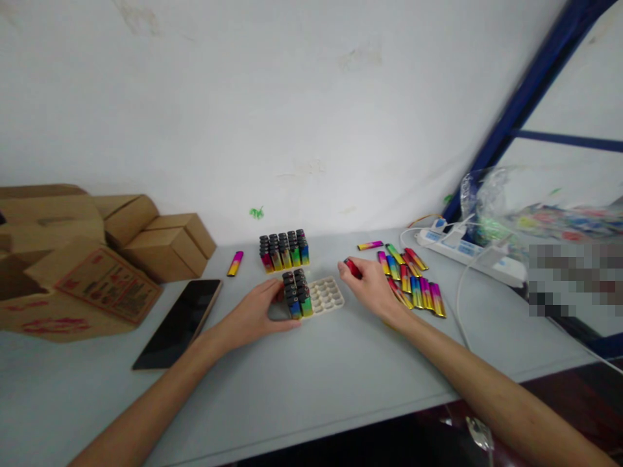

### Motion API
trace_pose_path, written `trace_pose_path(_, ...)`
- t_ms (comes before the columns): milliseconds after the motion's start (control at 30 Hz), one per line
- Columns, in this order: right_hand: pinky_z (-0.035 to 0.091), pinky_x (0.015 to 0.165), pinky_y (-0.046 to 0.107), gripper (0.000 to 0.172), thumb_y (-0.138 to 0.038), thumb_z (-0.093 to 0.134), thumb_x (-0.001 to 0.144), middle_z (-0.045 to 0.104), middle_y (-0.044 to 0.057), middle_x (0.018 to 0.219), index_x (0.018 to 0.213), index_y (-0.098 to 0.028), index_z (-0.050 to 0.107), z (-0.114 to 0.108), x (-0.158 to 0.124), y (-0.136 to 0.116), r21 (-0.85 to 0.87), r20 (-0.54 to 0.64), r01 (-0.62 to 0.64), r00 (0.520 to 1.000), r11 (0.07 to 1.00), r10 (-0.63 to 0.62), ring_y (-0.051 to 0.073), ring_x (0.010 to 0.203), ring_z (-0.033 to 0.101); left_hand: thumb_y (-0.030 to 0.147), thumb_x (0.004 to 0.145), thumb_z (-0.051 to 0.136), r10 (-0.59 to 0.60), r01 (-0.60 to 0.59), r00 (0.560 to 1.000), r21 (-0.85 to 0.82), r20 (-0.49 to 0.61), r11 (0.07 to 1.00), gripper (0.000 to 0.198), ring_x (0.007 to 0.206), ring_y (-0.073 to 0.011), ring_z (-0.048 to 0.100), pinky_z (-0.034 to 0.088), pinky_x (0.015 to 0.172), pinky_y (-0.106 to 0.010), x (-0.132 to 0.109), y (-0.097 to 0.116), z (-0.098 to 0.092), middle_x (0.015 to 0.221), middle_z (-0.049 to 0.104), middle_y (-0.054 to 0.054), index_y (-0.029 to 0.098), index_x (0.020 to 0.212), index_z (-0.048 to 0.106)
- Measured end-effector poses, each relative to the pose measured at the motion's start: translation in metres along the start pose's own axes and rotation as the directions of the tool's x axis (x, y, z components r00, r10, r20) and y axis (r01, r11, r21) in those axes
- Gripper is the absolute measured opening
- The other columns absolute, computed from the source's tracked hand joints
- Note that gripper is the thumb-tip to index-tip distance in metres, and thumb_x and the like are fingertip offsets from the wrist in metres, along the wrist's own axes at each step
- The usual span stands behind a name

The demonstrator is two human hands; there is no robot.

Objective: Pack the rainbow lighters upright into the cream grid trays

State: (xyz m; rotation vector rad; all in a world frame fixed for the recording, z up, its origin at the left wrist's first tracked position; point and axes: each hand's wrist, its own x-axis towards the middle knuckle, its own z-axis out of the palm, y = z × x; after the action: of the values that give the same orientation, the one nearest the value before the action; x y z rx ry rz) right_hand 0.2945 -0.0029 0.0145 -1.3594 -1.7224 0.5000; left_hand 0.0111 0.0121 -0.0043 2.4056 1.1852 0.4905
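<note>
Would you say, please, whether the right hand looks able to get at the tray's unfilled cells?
Probably yes: the right hand, holding a red lighter, is just beside the unfilled cells with nothing visible between; the upright lighters and left hand are left of them.

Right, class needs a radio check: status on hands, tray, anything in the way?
Left hand around left end of tray. Right hand pinching red lighter, right of tray. Tray part-filled. Loose lighters beyond right hand, not between it and tray.

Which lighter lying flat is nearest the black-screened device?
The magenta-and-yellow lighter, alone left of both trays; the other flat-lying lighters are right of the trays.
</note>
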Motion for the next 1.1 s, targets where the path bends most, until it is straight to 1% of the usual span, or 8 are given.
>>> trace_pose_path(100, 0.021, 0.055, 0.029, 0.048, -0.054, 0.050, 0.093, 0.031, -0.005, 0.057, 0.060, -0.024, 0.034, -0.005, 0.002, -0.001, -0.007, 0.005, 0.012, 1.000, 1.000, -0.012, 0.011, 0.056, 0.031, 0.061, 0.079, 0.082, 0.007, -0.007, 1.000, -0.007, -0.008, 1.000, 0.052, 0.091, -0.0288, 0.066, 0.056, 0.083, -0.040, 0.000, 0.000, 0.000, 0.104, 0.070, -0.009, 0.019, 0.105, 0.066)
trace_pose_path(300, 0.023, 0.056, 0.029, 0.038, -0.046, 0.048, 0.090, 0.034, -0.005, 0.058, 0.061, -0.025, 0.035, -0.011, 0.005, 0.000, 0.010, -0.027, 0.025, 0.999, 1.000, -0.025, 0.011, 0.056, 0.033, 0.061, 0.078, 0.083, 0.009, -0.009, 1.000, -0.002, -0.011, 1.000, 0.051, 0.090, -0.0279, 0.065, 0.055, 0.083, -0.039, 0.000, 0.001, -0.001, 0.100, 0.069, -0.008, 0.020, 0.101, 0.064)
trace_pose_path(433, 0.024, 0.056, 0.029, 0.044, -0.049, 0.052, 0.095, 0.033, -0.006, 0.058, 0.063, -0.024, 0.035, -0.012, 0.003, 0.000, 0.052, -0.023, 0.079, 0.997, 0.995, -0.078, 0.011, 0.056, 0.032, 0.061, 0.078, 0.082, 0.009, -0.009, 1.000, 0.001, -0.013, 1.000, 0.050, 0.091, -0.0285, 0.066, 0.056, 0.084, -0.040, 0.000, 0.001, 0.000, 0.102, 0.069, -0.008, 0.020, 0.100, 0.063)
trace_pose_path(567, 0.034, 0.056, 0.027, 0.043, -0.056, 0.054, 0.103, 0.044, -0.005, 0.065, 0.078, -0.021, 0.055, -0.013, 0.005, 0.001, 0.137, 0.083, 0.069, 0.993, 0.988, -0.081, 0.013, 0.061, 0.043, 0.060, 0.078, 0.083, 0.023, -0.023, 0.999, -0.007, -0.029, 1.000, 0.049, 0.089, -0.0283, 0.065, 0.056, 0.083, -0.039, 0.000, 0.000, 0.001, 0.100, 0.069, -0.007, 0.021, 0.099, 0.063)
trace_pose_path(667, 0.051, 0.062, 0.027, 0.041, -0.056, 0.050, 0.107, 0.058, 0.004, 0.090, 0.106, -0.020, 0.069, -0.012, 0.011, 0.002, 0.281, 0.191, 0.096, 0.970, 0.955, -0.153, 0.018, 0.085, 0.060, 0.059, 0.079, 0.084, 0.040, -0.041, 0.999, -0.011, -0.033, 0.999, 0.048, 0.088, -0.0279, 0.065, 0.055, 0.083, -0.039, 0.000, 0.000, 0.001, 0.099, 0.068, -0.006, 0.021, 0.100, 0.062)
trace_pose_path(767, 0.059, 0.072, 0.030, 0.041, -0.058, 0.056, 0.105, 0.060, 0.009, 0.109, 0.105, -0.021, 0.074, -0.008, 0.020, 0.000, 0.316, 0.226, 0.141, 0.949, 0.938, -0.219, 0.023, 0.109, 0.060, 0.056, 0.080, 0.084, 0.046, -0.047, 0.998, -0.021, -0.031, 0.999, 0.048, 0.090, -0.0281, 0.065, 0.054, 0.085, -0.038, -0.001, 0.000, 0.002, 0.101, 0.068, -0.007, 0.020, 0.103, 0.063)
trace_pose_path(1000, 0.043, 0.060, 0.026, 0.049, -0.056, 0.056, 0.106, 0.057, -0.001, 0.066, 0.075, -0.019, 0.062, 0.010, 0.038, 0.000, 0.198, 0.309, 0.199, 0.916, 0.960, -0.254, 0.014, 0.064, 0.053, 0.053, 0.081, 0.085, 0.061, -0.061, 0.998, -0.034, -0.027, 0.998, 0.047, 0.094, -0.0283, 0.066, 0.054, 0.088, -0.039, -0.002, 0.001, 0.001, 0.105, 0.069, -0.008, 0.019, 0.105, 0.063)
trace_pose_path(1100, 0.046, 0.062, 0.026, 0.045, -0.056, 0.063, 0.102, 0.067, 0.000, 0.066, 0.076, -0.020, 0.062, 0.018, 0.041, 0.008, 0.212, 0.400, 0.164, 0.885, 0.964, -0.238, 0.015, 0.062, 0.064, 0.051, 0.080, 0.085, 0.072, -0.073, 0.997, -0.038, -0.017, 0.997, 0.046, 0.094, -0.0285, 0.066, 0.055, 0.088, -0.039, -0.002, -0.001, 0.000, 0.104, 0.069, -0.008, 0.019, 0.104, 0.063)
